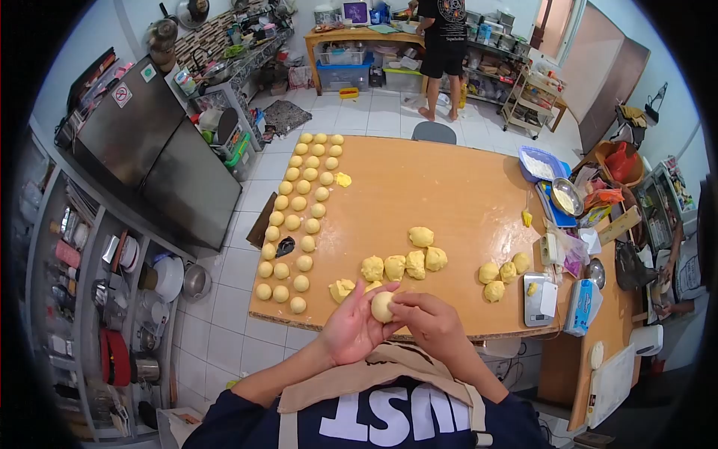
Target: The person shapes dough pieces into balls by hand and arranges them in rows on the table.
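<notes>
A smooth pale-yellow dough ball (383, 307) rests between my hands, just above the near edge of the wooden table (449, 179). My left hand (350, 329) is turned palm up and cups it from the left. From the right, the thumb and fingers of my right hand (430, 320) press on it. Beyond my hands sit several rough dough lumps (416, 263), and another dough lump (342, 289) lies left of my fingers, partly hidden. Rows of smooth round dough balls (298, 203) line the table's left side.
More dough lumps (493, 291) lie near a digital scale (539, 299) at right. A blue basket (540, 163) of white powder and a metal bowl (566, 196) stand at the back right. Another person (443, 45) stands by the far counter; a stool (434, 133) is behind the table.
</notes>
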Motion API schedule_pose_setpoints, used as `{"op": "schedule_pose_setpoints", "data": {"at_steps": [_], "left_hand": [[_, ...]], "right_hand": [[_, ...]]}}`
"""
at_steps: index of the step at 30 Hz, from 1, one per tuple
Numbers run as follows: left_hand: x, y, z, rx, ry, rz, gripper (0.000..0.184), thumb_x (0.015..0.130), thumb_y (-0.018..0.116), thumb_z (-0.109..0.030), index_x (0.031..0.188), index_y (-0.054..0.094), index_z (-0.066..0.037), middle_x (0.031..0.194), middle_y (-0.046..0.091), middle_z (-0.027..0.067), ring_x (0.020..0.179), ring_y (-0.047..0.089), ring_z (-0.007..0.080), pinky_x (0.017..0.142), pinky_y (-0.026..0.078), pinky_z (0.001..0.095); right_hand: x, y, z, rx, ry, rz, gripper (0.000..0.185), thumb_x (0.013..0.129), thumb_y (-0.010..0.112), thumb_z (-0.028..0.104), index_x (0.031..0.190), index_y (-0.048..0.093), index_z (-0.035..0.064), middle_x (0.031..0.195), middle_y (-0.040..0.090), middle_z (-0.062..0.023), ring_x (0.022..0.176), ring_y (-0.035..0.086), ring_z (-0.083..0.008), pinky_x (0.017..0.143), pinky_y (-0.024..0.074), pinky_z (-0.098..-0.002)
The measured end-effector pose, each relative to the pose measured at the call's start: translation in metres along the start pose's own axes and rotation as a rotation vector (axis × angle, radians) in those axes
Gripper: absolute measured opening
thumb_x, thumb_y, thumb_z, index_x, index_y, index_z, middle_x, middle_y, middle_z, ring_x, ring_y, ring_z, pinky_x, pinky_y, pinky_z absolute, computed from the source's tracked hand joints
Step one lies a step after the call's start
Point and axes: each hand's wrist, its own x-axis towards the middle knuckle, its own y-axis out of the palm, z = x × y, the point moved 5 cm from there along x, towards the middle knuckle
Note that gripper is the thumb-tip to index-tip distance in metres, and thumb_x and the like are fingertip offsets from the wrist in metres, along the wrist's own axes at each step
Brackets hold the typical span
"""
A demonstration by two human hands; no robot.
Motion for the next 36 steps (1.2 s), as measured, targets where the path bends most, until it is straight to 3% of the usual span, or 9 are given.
{"op": "schedule_pose_setpoints", "data": {"at_steps": [2, 8, 11, 14, 17, 20, 23, 26, 36], "left_hand": [[0.000, 0.008, 0.003, 0.183, 0.061, -0.138, 0.056, 0.106, 0.023, -0.045, 0.142, 0.037, -0.004, 0.139, 0.047, 0.0127, 0.126, 0.051, 0.0234, 0.111, 0.040, 0.0372], [-0.003, 0.012, -0.004, 0.435, 0.188, -0.090, 0.047, 0.107, 0.030, -0.033, 0.143, 0.035, -0.002, 0.142, 0.044, 0.0100, 0.130, 0.046, 0.0214, 0.113, 0.036, 0.0393], [-0.004, 0.014, -0.005, 0.331, 0.250, -0.243, 0.047, 0.106, 0.033, -0.035, 0.139, 0.038, -0.003, 0.137, 0.048, 0.0094, 0.126, 0.050, 0.0211, 0.111, 0.038, 0.0392], [-0.001, -0.016, 0.003, -0.093, -0.102, 0.058, 0.046, 0.106, 0.032, -0.039, 0.136, 0.040, -0.006, 0.131, 0.051, 0.0083, 0.123, 0.052, 0.0210, 0.111, 0.038, 0.0387], [-0.004, -0.006, 0.001, -0.065, -0.051, -0.102, 0.044, 0.106, 0.028, -0.042, 0.133, 0.040, -0.009, 0.127, 0.052, 0.0077, 0.121, 0.052, 0.0211, 0.112, 0.037, 0.0388], [-0.006, -0.017, 0.001, -0.042, 0.077, 0.109, 0.051, 0.105, 0.028, -0.044, 0.142, 0.034, -0.010, 0.134, 0.049, 0.0096, 0.124, 0.048, 0.0252, 0.114, 0.032, 0.0434], [-0.010, 0.002, 0.002, 0.220, 0.218, -0.177, 0.045, 0.107, 0.024, -0.037, 0.141, 0.032, -0.009, 0.137, 0.046, 0.0104, 0.129, 0.046, 0.0207, 0.113, 0.036, 0.0394], [-0.012, -0.001, -0.001, 0.295, 0.292, -0.161, 0.044, 0.107, 0.028, -0.033, 0.143, 0.029, -0.008, 0.143, 0.040, 0.0123, 0.134, 0.041, 0.0204, 0.114, 0.035, 0.0394], [-0.029, 0.001, -0.016, 0.311, 0.449, -0.052, 0.043, 0.104, 0.044, -0.024, 0.141, 0.030, -0.008, 0.146, 0.039, 0.0145, 0.135, 0.041, 0.0225, 0.115, 0.035, 0.0394]], "right_hand": [[-0.006, -0.002, -0.006, -0.029, -0.021, 0.011, 0.021, 0.079, 0.068, -0.002, 0.099, 0.068, 0.0034, 0.092, 0.068, -0.0109, 0.079, 0.068, -0.0261, 0.063, 0.0555, -0.0340], [0.004, -0.004, 0.004, 0.046, 0.038, -0.114, 0.024, 0.074, 0.071, -0.003, 0.096, 0.069, 0.0052, 0.084, 0.067, -0.0081, 0.072, 0.066, -0.0250, 0.059, 0.0532, -0.0338], [-0.002, 0.002, 0.001, -0.001, -0.055, -0.069, 0.026, 0.072, 0.072, 0.000, 0.096, 0.070, 0.0075, 0.087, 0.067, -0.0067, 0.071, 0.065, -0.0233, 0.057, 0.0510, -0.0331], [0.000, 0.010, -0.002, -0.149, -0.138, -0.023, 0.029, 0.070, 0.073, 0.005, 0.098, 0.071, 0.0095, 0.088, 0.067, -0.0051, 0.071, 0.063, -0.0216, 0.059, 0.0484, -0.0339], [-0.001, 0.014, -0.008, -0.221, -0.056, -0.042, 0.031, 0.066, 0.072, 0.009, 0.097, 0.071, 0.0111, 0.090, 0.067, -0.0031, 0.071, 0.061, -0.0195, 0.064, 0.0445, -0.0347], [0.009, 0.009, 0.005, -0.269, -0.089, -0.065, 0.029, 0.066, 0.072, 0.008, 0.095, 0.072, 0.0121, 0.088, 0.068, -0.0007, 0.071, 0.060, -0.0182, 0.065, 0.0398, -0.0338], [0.002, 0.013, 0.002, -0.320, -0.108, -0.092, 0.026, 0.067, 0.075, 0.008, 0.092, 0.072, 0.0130, 0.085, 0.068, 0.0018, 0.070, 0.057, -0.0175, 0.064, 0.0368, -0.0327], [0.005, 0.007, 0.007, -0.232, -0.048, -0.255, 0.023, 0.069, 0.077, 0.007, 0.089, 0.073, 0.0140, 0.081, 0.068, 0.0029, 0.068, 0.053, -0.0176, 0.065, 0.0352, -0.0328], [0.016, 0.018, 0.014, -0.044, 0.040, -0.211, 0.021, 0.070, 0.078, 0.005, 0.089, 0.075, 0.0140, 0.081, 0.070, -0.0004, 0.068, 0.051, -0.0187, 0.069, 0.0373, -0.0316]]}}
